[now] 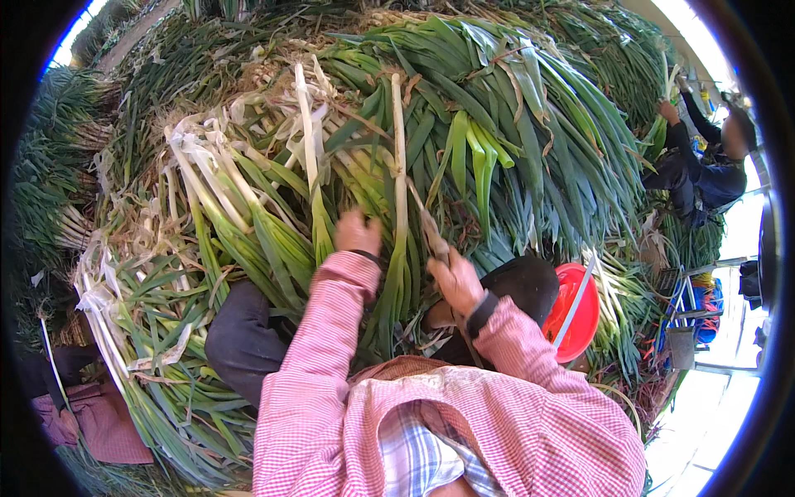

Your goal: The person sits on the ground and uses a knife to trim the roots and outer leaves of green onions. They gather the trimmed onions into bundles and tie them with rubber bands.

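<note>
A long leek [399, 211] lies upright in the picture between my two hands, its white shank away from me and its green leaves towards my lap. My right hand [456, 282] is closed on a brownish strip [435, 236], which looks like a withered outer leaf and reaches up to the leek's shank. To the left of that leek, my left hand [359, 233] has its fingers curled and blurred over the leaves; whether it grips anything is hidden. Just beyond it stands another white-shanked leek [306, 127].
A big heap of leeks [534, 136] spreads ahead. More leeks [239, 205] with pale loose skins lie left. A red plastic basin [570, 310] with a pale stick-like thing across it sits right of my knee. One person [705, 168] works far right, another [93, 416] far left.
</note>
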Tool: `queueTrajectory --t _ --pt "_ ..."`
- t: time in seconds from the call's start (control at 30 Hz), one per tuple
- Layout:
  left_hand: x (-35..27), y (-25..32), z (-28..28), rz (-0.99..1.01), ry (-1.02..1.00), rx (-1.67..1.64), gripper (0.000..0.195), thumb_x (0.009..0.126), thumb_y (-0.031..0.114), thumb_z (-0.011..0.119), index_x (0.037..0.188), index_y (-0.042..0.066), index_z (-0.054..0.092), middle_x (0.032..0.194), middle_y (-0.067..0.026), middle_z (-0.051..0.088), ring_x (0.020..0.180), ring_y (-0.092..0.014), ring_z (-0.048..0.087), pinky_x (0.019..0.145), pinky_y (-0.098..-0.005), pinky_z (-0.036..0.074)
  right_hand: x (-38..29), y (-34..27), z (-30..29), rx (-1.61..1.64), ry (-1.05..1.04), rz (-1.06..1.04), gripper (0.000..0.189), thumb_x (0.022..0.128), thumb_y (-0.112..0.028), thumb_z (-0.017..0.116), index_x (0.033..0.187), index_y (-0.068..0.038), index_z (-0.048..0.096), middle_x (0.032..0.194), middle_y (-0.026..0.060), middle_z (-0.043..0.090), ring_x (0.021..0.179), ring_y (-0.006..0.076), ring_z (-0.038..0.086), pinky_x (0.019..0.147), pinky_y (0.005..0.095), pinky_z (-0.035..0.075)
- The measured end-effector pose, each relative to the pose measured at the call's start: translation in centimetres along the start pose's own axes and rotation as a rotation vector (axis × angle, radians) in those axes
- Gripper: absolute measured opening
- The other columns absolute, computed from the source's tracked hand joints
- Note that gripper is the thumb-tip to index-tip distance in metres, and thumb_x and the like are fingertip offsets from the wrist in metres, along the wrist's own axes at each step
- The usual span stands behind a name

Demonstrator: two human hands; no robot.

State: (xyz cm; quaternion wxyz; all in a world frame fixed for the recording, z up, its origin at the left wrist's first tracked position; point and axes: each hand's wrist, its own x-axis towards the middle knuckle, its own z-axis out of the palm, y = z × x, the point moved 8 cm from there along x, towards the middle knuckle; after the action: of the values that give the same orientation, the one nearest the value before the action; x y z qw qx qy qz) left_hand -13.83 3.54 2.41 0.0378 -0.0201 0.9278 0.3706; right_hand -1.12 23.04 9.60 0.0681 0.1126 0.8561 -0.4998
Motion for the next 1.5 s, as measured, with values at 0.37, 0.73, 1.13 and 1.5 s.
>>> queueTrajectory --t 0.37,0.73,1.13,1.5 --pt "-1.3 0.0 10.2 -0.294 -0.384 -0.172 0.059 0.088 0.028 0.063 0.135 0.003 0.037 0.118 -0.0205 0.059 0.109 -0.038 0.058 0.092 -0.0445 0.047 21.1 -4.9 -1.4 -0.154 0.175 -0.141 0.048 0.086 -0.037 0.049 0.115 0.002 0.056 0.106 0.0302 0.062 0.101 0.0443 0.059 0.091 0.046 0.045" --pt "2.2 -1.2 4.3 -0.252 -0.293 -0.94 0.042 0.086 0.017 0.069 0.12 -0.004 0.057 0.101 -0.0087 0.066 0.087 -0.016 0.061 0.079 -0.0287 0.048 4.3 -3.2 1.3 0.118 -0.091 -0.104 0.043 0.09 -0.027 0.053 0.124 0.0 0.05 0.086 0.0235 0.064 0.078 0.0358 0.064 0.071 0.0403 0.05" --pt "-2.3 -2.0 4.5 -0.229 -0.393 -0.691 0.066 0.08 0.008 0.071 0.138 -0.003 0.04 0.106 -0.0158 0.065 0.089 -0.021 0.064 0.08 -0.0311 0.051 -7.0 -1.3 1.1 -0.033 -0.051 -0.084 0.046 0.09 -0.026 0.052 0.126 0.001 0.046 0.086 0.029 0.062 0.081 0.0463 0.061 0.067 0.0471 0.049" --pt "-3.4 -4.4 5.1 -0.282 -0.37 -0.758 0.051 0.091 0.027 0.063 0.127 -0.008 0.051 0.11 -0.0117 0.063 0.096 -0.018 0.06 0.083 -0.029 0.047 5.9 -3.0 2.2 -0.044 0.063 -0.06 0.043 0.088 -0.034 0.052 0.115 -0.001 0.053 0.093 0.0319 0.061 0.089 0.049 0.058 0.077 0.0515 0.046"
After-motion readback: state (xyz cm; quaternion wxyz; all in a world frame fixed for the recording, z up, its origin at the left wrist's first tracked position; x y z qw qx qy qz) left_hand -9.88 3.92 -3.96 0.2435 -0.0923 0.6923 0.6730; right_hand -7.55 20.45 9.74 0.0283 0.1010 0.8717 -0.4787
